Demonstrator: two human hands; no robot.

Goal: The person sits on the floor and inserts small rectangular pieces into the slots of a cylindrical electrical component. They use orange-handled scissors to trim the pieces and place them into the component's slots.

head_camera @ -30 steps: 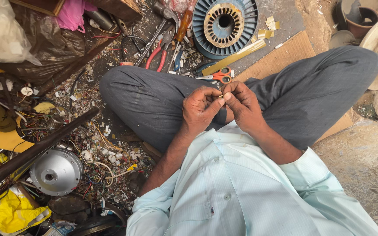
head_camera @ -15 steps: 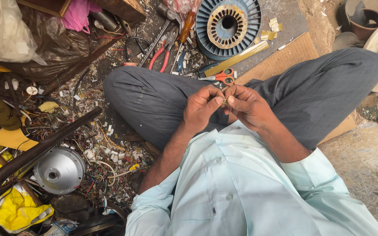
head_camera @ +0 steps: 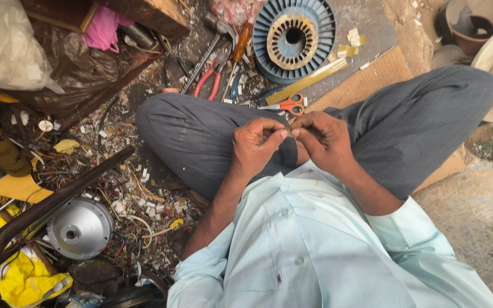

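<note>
Two hands, left (head_camera: 258, 142) and right (head_camera: 323, 140), show in view. There is one blue stator (head_camera: 294, 39), one pair of orange scissors (head_camera: 286, 105) and one pair of red pliers (head_camera: 211, 80). One round metal cover (head_camera: 80, 228) lies among the scraps.

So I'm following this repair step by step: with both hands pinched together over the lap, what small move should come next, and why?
Probably a slight twist or pull between the fingertips. The left hand and the right hand meet thumb to finger on something too small to identify, held above the crossed legs, so the work looks to be right at that pinch. The orange-handled scissors lie untouched on the floor just beyond the hands.
</note>
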